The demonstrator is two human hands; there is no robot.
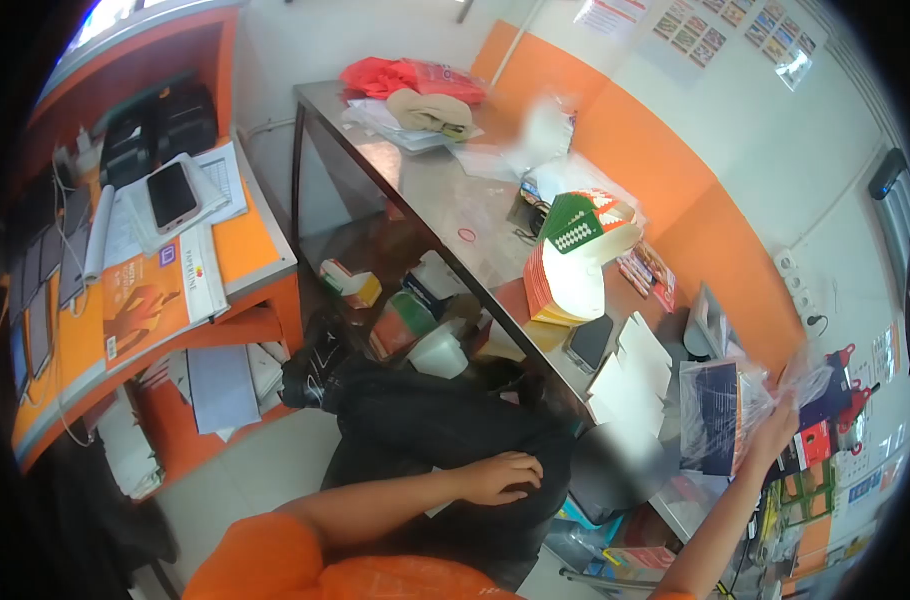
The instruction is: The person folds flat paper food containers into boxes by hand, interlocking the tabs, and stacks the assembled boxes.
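In the right hand, nearly closed fingers grip bunched clear plastic near their tips.

I seem to be in the work corner of a food shop, part office — nested takeaway cartons stand on a metal table. To my left, a desk carries papers and several phones, and printed sheets hang on the orange-and-white wall.
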